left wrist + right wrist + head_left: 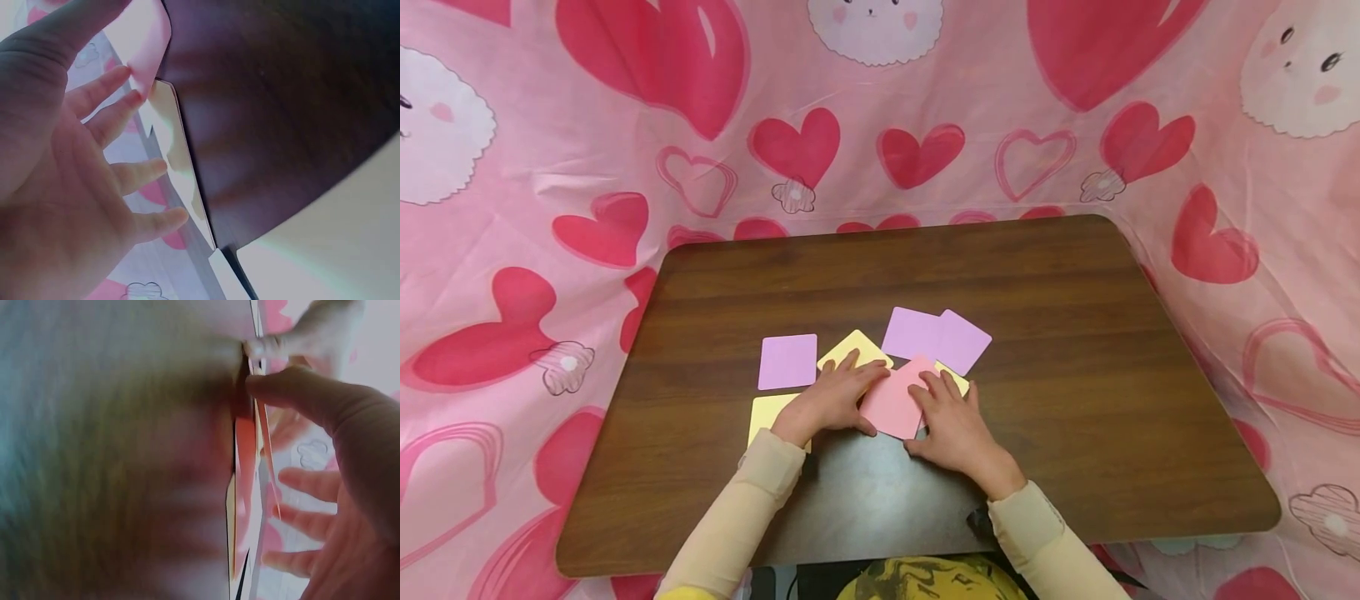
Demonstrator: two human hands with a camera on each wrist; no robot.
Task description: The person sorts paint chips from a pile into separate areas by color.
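Observation:
A square pink card (891, 402) is raised at a tilt over other cards, between both hands. My left hand (831, 398) holds its left side, thumb at the near corner and index finger along the far edge. My right hand (957, 429) holds its right side, with thumb and fingers at the edges. In the right wrist view, the raised pink card (269, 456) stands apart from a second pink card (246, 481) lying flat. A yellow card (953, 379) sticks out behind the right fingers. Another yellow card (853, 348) lies beneath the left fingertips.
Two overlapping purple cards (917, 333) lie beyond the hands. A single purple card (787, 362) and a yellow card (769, 412) lie to the left, the yellow one partly under the left wrist. The brown wooden table (1075, 375) has rounded corners. Pink heart-patterned cloth (850, 92) surrounds it.

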